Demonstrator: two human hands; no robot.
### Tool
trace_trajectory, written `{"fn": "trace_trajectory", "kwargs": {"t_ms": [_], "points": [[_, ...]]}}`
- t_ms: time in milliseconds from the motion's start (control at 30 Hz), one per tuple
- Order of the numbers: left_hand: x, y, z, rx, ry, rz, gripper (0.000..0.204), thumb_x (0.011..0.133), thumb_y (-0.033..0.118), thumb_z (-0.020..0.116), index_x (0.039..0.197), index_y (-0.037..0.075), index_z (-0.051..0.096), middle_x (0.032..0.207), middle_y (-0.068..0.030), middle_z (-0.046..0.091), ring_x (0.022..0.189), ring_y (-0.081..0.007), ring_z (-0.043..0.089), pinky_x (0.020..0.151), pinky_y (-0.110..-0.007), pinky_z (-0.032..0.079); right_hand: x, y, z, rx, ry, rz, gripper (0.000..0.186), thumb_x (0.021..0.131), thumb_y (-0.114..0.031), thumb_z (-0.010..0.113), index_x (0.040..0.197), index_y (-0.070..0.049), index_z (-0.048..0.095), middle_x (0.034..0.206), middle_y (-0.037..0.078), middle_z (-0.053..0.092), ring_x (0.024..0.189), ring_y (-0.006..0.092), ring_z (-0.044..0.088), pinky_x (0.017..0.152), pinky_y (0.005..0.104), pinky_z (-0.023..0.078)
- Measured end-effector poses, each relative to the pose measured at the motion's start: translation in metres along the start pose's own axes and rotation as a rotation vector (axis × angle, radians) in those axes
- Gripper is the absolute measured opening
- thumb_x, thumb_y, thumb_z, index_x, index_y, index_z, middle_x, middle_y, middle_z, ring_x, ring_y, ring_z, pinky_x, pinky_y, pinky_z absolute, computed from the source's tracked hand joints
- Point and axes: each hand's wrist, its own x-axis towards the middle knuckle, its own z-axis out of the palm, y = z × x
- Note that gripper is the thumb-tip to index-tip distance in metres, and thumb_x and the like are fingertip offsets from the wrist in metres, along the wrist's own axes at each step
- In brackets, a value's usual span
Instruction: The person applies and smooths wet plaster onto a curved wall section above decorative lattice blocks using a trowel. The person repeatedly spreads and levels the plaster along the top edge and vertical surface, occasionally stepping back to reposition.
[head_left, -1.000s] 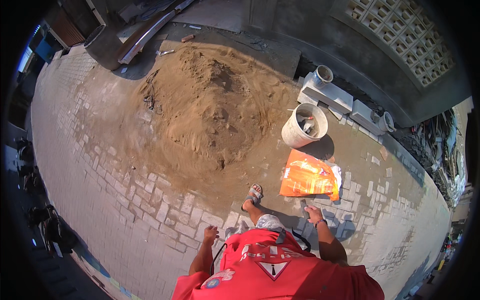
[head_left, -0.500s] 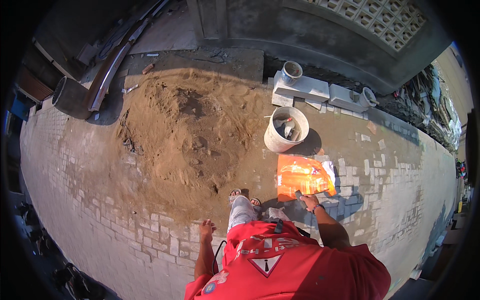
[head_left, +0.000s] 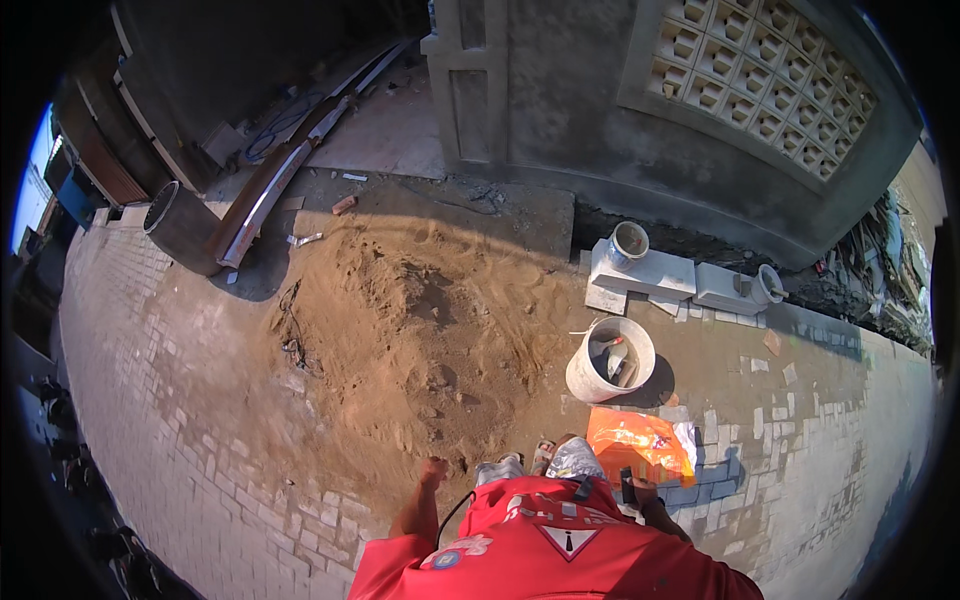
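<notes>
My right hand [head_left: 646,492], close to my body on the right, is closed around a small dark block-shaped object [head_left: 627,486]; its exact kind does not show. Just beyond that hand an orange plastic bag [head_left: 640,440] lies on the pavers, partly covered by my hand and shirt. My left hand [head_left: 433,470] hangs at the near edge of a sand heap [head_left: 400,330], its fingers curled in and nothing visible in them. Past the bag stands a whitish bucket [head_left: 587,378] with hand tools [head_left: 615,358] inside.
White blocks [head_left: 650,275] by the wall [head_left: 590,120] carry a smaller bucket [head_left: 629,240] and a pot [head_left: 768,284]. A dark cylinder [head_left: 180,235] and long metal profiles [head_left: 265,195] lie far left. Cables [head_left: 292,345] sit beside the sand; rubble [head_left: 880,260] piles far right.
My view has tilted upward, so the scene sits lower and more to the right. My feet have shifted. The right hand still grips the dark object and appears nearer my body.
</notes>
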Motion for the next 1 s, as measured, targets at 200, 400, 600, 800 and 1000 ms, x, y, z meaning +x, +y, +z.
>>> {"fn": "trace_trajectory", "kwargs": {"t_ms": [200, 400, 600, 800, 1000], "points": [[0.051, 0.147, 0.013, -0.046, 0.005, 0.242, 0.027, 0.093, 0.026, 0.059, 0.084, 0.001, 0.063, 0.065, -0.0033, 0.057, 0.054, -0.0135, 0.051, 0.049, -0.03, 0.042, 0.058, -0.066, 0.01, -0.097, -0.047, -0.09, 0.025, 0.083, -0.022, 0.066, 0.096, 0.0, 0.07, 0.086, 0.005, 0.068, 0.071, 0.0129, 0.064, 0.061, 0.0285, 0.051], [0.042, 0.195, 0.066, -0.19, -0.046, 0.054, 0.019, 0.093, 0.023, 0.058, 0.089, 0.004, 0.06, 0.065, -0.0032, 0.057, 0.051, -0.0137, 0.051, 0.045, -0.029, 0.042, 0.152, -0.118, 0.022, 0.025, -0.025, -0.139, 0.022, 0.08, -0.018, 0.071, 0.092, -0.001, 0.071, 0.078, 0.004, 0.068, 0.061, 0.0106, 0.062, 0.054, 0.0267, 0.049], [0.086, 0.153, 0.072, -0.149, -0.224, -0.074, 0.019, 0.091, 0.023, 0.059, 0.079, 0.008, 0.058, 0.06, -0.0031, 0.056, 0.046, -0.0113, 0.049, 0.04, -0.027, 0.036, 0.184, -0.218, 0.034, 0.122, -0.085, -0.105, 0.029, 0.077, -0.03, 0.072, 0.088, -0.003, 0.071, 0.075, 0.005, 0.068, 0.065, 0.0146, 0.064, 0.058, 0.0316, 0.05], [0.125, 0.167, 0.07, -0.096, -0.082, -0.049, 0.024, 0.09, 0.027, 0.061, 0.076, 0.007, 0.061, 0.06, -0.0034, 0.059, 0.047, -0.011, 0.052, 0.042, -0.027, 0.039, 0.213, -0.346, 0.061, 0.498, -0.175, 0.136, 0.049, 0.08, -0.046, 0.067, 0.111, -0.008, 0.062, 0.096, 0.01, 0.066, 0.08, 0.0245, 0.061, 0.06, 0.0318, 0.048], [0.168, 0.251, 0.061, 0.125, -0.065, -0.037, 0.022, 0.091, 0.028, 0.06, 0.082, 0.007, 0.063, 0.061, -0.0041, 0.061, 0.05, -0.013, 0.055, 0.045, -0.028, 0.044, 0.226, -0.477, 0.109, 0.913, -0.491, -0.045, 0.049, 0.088, -0.049, 0.056, 0.116, -0.008, 0.054, 0.102, 0.014, 0.066, 0.083, 0.029, 0.062, 0.065, 0.0309, 0.043]]}}
